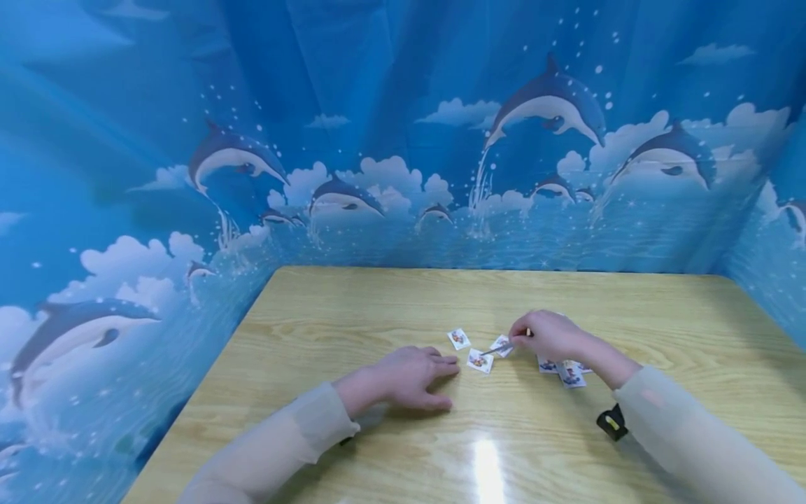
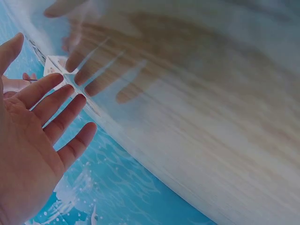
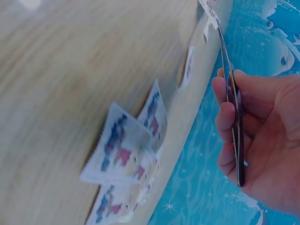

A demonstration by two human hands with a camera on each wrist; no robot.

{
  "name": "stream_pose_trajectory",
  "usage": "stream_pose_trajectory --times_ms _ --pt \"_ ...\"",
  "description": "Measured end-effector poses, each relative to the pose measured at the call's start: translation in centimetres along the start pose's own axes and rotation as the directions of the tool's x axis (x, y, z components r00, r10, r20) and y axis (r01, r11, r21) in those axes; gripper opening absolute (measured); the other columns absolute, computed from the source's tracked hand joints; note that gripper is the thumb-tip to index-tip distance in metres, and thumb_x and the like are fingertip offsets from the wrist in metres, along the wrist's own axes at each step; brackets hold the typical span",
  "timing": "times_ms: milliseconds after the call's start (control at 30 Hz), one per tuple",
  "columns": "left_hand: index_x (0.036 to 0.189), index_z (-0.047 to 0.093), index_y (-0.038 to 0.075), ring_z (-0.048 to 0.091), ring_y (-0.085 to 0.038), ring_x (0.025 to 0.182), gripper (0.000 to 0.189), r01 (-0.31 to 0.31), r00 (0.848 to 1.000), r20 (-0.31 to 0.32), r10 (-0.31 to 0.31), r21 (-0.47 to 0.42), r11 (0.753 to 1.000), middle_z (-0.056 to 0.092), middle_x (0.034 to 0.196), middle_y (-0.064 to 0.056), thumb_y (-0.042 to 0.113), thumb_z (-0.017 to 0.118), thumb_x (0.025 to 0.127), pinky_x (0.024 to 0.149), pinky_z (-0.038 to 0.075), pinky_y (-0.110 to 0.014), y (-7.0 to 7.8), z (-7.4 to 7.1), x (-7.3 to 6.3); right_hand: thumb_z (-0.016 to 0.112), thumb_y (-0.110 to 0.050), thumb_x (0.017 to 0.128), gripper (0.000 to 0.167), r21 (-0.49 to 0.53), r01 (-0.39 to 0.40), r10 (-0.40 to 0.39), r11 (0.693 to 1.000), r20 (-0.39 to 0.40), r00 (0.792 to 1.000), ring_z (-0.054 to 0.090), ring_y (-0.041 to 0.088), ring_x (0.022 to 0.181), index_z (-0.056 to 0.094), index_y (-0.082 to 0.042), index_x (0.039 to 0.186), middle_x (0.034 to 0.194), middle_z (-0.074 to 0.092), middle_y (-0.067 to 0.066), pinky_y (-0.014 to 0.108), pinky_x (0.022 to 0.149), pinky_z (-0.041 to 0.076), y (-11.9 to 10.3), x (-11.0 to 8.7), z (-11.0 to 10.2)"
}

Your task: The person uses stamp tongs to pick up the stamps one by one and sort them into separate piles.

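Note:
My right hand [image 1: 549, 336] grips a pair of metal tweezers [image 3: 238, 126], fingers curled round the shaft. The tweezer tips meet the edge of a small printed stamp [image 1: 480, 361]; whether that stamp touches the table is unclear. Close by lie a second stamp [image 1: 458, 339] and a third stamp [image 1: 502, 345], the latter partly behind the tweezers. Palm down, my left hand [image 1: 412, 378] is just left of these stamps, holding nothing. Its fingers [image 2: 58, 124] are spread and fairly straight. Below the right wrist is an overlapping group of stamps [image 3: 119, 150], partly hidden by the arm in the head view.
The wood-grain table [image 1: 352, 301] reflects a bright light near its front. A blue dolphin-print curtain [image 1: 390, 126] hangs behind the table and along its sides. A black strap piece [image 1: 612, 423] shows beneath the right sleeve.

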State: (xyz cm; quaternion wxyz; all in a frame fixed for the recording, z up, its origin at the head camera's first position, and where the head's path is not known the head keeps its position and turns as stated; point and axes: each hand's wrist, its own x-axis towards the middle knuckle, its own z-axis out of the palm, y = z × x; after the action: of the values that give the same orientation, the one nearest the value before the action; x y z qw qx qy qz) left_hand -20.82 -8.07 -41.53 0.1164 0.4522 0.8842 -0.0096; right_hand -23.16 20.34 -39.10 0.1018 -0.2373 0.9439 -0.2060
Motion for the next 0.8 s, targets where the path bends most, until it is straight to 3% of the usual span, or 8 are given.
stream_pose_trajectory --times_ms 233,433,633,800 --pt "0.152 0.035 0.017 0.047 -0.025 0.129 0.076 0.041 0.999 -0.029 -0.040 0.012 0.999 0.041 0.151 0.000 0.060 0.054 0.092 0.101 0.043 -0.041 -1.1 -0.3 0.5 0.061 -0.008 0.095 0.013 0.006 0.013 -0.013 1.000 -0.003 1.000 0.060 0.011 0.074 0.073 -0.004 0.099 0.086 0.069 0.000 0.036 0.067 0.052 0.6 0.8 -1.2" --pt "0.154 0.029 0.018 0.038 -0.030 0.136 0.080 0.081 0.997 0.016 -0.081 0.000 0.997 0.031 0.156 0.002 0.063 0.051 0.092 0.107 0.036 -0.045 -1.9 -0.1 1.5 0.061 -0.008 0.095 0.014 -0.035 0.033 -0.033 0.999 -0.025 0.999 0.058 0.011 0.069 0.074 -0.004 0.097 0.082 0.069 0.003 0.033 0.062 0.049 1.0 2.5 -2.6" --pt "0.153 0.033 0.020 0.035 -0.027 0.138 0.078 0.102 0.994 0.036 -0.102 0.009 0.995 0.031 0.155 0.008 0.065 0.050 0.091 0.108 0.035 -0.045 -1.8 0.1 1.6 0.061 -0.008 0.095 0.014 -0.070 0.046 -0.050 0.996 -0.046 0.998 0.060 0.014 0.073 0.074 -0.004 0.098 0.085 0.069 0.004 0.037 0.066 0.050 1.6 4.5 -3.4" --pt "0.153 0.033 0.022 0.036 -0.024 0.137 0.077 0.085 0.996 0.040 -0.085 0.022 0.996 0.029 0.156 0.011 0.066 0.048 0.091 0.107 0.036 -0.044 -1.5 0.1 1.4 0.060 -0.008 0.096 0.015 -0.098 0.063 -0.068 0.993 -0.044 0.997 0.060 0.015 0.074 0.074 -0.005 0.101 0.085 0.068 0.000 0.038 0.067 0.050 2.1 5.7 -3.6"
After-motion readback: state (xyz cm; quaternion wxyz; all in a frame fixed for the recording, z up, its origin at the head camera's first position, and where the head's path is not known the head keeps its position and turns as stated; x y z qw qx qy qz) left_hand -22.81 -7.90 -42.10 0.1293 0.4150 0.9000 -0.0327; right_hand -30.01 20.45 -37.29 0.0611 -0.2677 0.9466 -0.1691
